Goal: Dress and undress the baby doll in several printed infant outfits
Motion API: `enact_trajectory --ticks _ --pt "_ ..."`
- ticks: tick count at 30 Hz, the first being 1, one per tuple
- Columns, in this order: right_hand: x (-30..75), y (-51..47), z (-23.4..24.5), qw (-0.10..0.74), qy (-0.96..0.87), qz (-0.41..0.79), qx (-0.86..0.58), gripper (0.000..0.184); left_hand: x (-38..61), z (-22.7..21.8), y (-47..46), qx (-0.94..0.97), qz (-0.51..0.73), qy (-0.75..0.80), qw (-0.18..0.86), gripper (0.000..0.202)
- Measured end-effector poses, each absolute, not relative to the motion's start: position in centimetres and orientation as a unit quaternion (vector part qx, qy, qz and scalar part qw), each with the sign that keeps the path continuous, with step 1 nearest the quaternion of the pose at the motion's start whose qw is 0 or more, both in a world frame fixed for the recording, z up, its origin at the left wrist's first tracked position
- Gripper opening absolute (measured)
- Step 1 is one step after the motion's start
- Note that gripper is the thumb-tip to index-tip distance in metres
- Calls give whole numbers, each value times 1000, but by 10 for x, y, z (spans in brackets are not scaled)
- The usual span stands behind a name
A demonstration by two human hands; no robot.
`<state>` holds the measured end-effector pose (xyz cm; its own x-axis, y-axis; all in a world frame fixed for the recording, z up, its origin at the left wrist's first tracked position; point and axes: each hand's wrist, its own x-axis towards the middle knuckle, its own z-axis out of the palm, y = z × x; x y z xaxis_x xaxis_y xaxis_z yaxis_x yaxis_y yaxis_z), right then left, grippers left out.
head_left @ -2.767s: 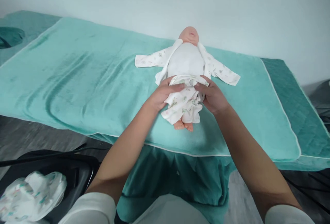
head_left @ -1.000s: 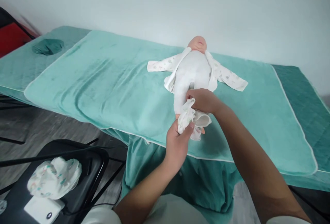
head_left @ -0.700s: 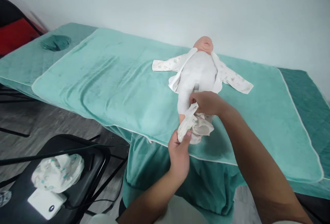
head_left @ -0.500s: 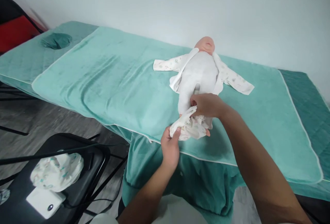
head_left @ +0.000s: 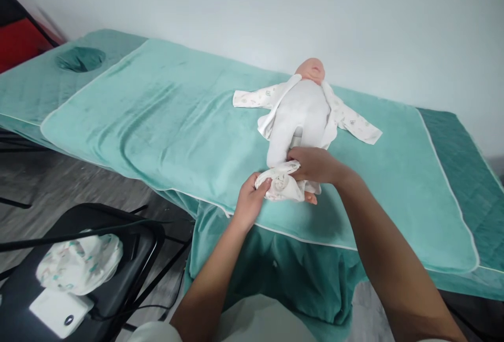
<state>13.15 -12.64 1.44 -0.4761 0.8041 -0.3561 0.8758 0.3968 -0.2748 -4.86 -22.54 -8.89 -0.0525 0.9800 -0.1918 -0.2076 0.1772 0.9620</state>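
A baby doll (head_left: 301, 105) lies on its back on the green bed, its body soft and white, its head at the wall side. An open white printed jacket (head_left: 356, 124) is on its arms, the sleeves spread out. Bunched around the doll's lower legs are small white printed pants (head_left: 281, 184). My left hand (head_left: 250, 200) pinches their edge at the left foot end, thumb on top. My right hand (head_left: 315, 165) grips the fabric's upper edge between the legs, its fingertips partly hidden. One doll foot (head_left: 311, 198) pokes out on the right; the other is covered by the cloth.
The bed (head_left: 157, 105) is draped in green towelling and has a face hole (head_left: 81, 60) at its left end. On a black folding chair (head_left: 129, 273) at lower left lie a printed white cloth bundle (head_left: 81, 263) and a white box-shaped device (head_left: 61, 311) with a cable. A white wall runs behind.
My left hand has moved slightly up and left, drawing the pants over the doll's left-side foot, whose leg end now looks covered. My right hand keeps its grip. The view has shifted slightly.
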Motion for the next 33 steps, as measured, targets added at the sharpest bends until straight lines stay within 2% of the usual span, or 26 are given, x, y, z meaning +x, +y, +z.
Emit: enact_trajectory --ticks 4,9,12,18,21,25,33 --pt "143 -125 14 48 817 -291 496 31 -51 -95 -214 430 528 491 543 32" --pt "146 -126 16 40 819 -338 462 35 -64 -100 -196 488 493 444 567 37" --pt "140 -128 14 48 841 -296 450 34 -68 -104 -188 511 497 467 523 36" --pt "130 -137 2 33 838 -177 516 17 -67 -101 -175 576 492 517 399 30" --pt "125 -142 -4 11 822 -140 552 12 -66 -98 -170 571 503 522 385 27" --pt "118 -145 -5 3 804 -104 585 19 -66 -97 -163 551 538 511 381 25" --pt "118 -142 -4 -29 764 -144 628 21 -66 -92 -131 557 545 486 396 24"
